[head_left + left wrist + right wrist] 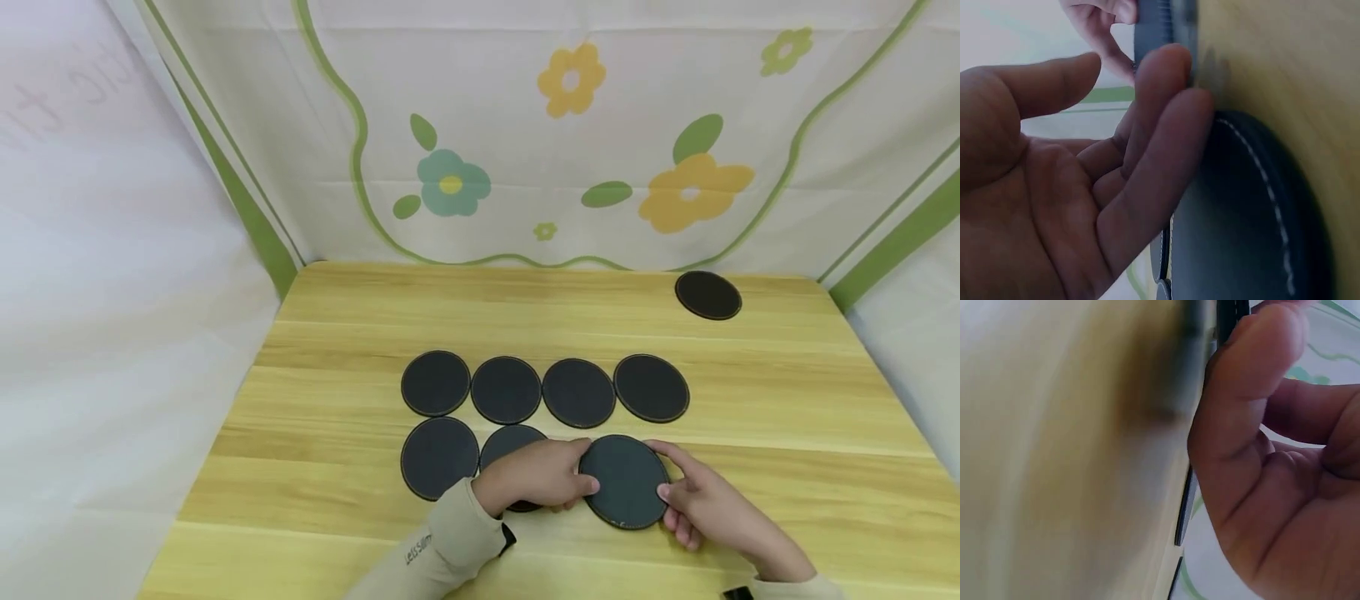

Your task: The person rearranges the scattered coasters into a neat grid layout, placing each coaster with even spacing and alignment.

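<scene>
My right hand (697,500) pinches the right edge of a round black coaster (624,483) in the head view, its thumb on top. My left hand (543,473) is at that coaster's left side, where its thumb overlaps the rim in the head view. In the left wrist view, the thumb and fingers of the left hand (1104,156) stand apart with nothing between them. Beneath this hand lies another coaster (513,442), partly hidden, with pale stitching round its edge. A further coaster (439,458) lies left of it.
Behind the hands, several black coasters (506,390) lie side by side in a row on the wooden table (315,408). One more coaster (708,295) lies apart at the back right. A white curtain (525,142) with printed flowers hangs along the table's back edge.
</scene>
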The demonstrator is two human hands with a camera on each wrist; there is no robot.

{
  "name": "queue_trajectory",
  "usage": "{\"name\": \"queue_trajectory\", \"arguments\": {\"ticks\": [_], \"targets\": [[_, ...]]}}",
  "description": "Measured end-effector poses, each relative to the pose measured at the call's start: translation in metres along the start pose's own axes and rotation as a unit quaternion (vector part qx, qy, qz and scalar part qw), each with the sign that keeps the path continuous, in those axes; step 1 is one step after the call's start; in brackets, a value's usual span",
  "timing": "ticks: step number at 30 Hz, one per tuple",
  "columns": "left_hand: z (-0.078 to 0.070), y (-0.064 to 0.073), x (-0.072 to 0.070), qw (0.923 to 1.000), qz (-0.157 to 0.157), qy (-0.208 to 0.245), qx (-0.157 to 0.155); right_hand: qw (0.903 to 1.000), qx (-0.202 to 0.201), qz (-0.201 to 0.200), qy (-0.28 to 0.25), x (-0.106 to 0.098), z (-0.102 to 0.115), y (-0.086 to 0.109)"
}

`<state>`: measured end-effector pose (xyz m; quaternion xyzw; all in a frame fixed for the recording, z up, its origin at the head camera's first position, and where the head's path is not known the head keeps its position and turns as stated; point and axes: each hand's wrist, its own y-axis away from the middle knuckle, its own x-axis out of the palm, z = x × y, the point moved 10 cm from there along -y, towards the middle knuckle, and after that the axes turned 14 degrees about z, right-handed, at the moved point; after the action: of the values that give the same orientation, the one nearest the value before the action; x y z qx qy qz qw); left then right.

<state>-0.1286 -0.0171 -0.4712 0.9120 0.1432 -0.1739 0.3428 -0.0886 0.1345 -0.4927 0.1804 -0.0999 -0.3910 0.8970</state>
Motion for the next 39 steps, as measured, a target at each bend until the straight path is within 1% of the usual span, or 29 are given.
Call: {"name": "queue_trajectory", "arguments": {"ticks": [2,5,8,13,18,25,33,36,39], "targets": [[0.002,-0.001,0.000,0.9997,0.000,-0.024,-0.002,0.9996,0.015,-0.014,0.020,0.001,-0.001,-0.003],[0.005,-0.001,-0.002,0.9991,-0.005,-0.042,-0.007,0.9979,0.035,-0.030,0.045,0.003,0.000,-0.007],[0.007,0.001,-0.005,0.9974,-0.013,-0.069,-0.018,0.9956,0.049,-0.043,0.068,0.006,0.002,-0.011],[0.008,0.002,-0.004,0.9959,-0.001,-0.088,-0.023,0.9931,0.059,-0.054,0.086,0.008,0.005,-0.014],[0.007,0.000,-0.004,0.9953,0.005,-0.094,-0.020,0.9927,0.057,-0.052,0.093,0.010,0.008,-0.017],[0.009,0.000,-0.006,0.9947,0.006,-0.101,-0.020,0.9929,0.050,-0.036,0.101,0.014,0.012,-0.021],[0.010,0.001,-0.009,0.9946,0.009,-0.102,-0.018,0.9925,0.058,-0.037,0.101,0.014,0.015,-0.022],[0.011,0.000,-0.010,0.9947,0.010,-0.100,-0.018,0.9914,0.055,-0.036,0.113,0.011,0.019,-0.022],[0.011,0.001,-0.009,0.9949,0.013,-0.098,-0.017,0.9885,0.041,-0.045,0.139,-0.002,0.030,-0.020]]}}
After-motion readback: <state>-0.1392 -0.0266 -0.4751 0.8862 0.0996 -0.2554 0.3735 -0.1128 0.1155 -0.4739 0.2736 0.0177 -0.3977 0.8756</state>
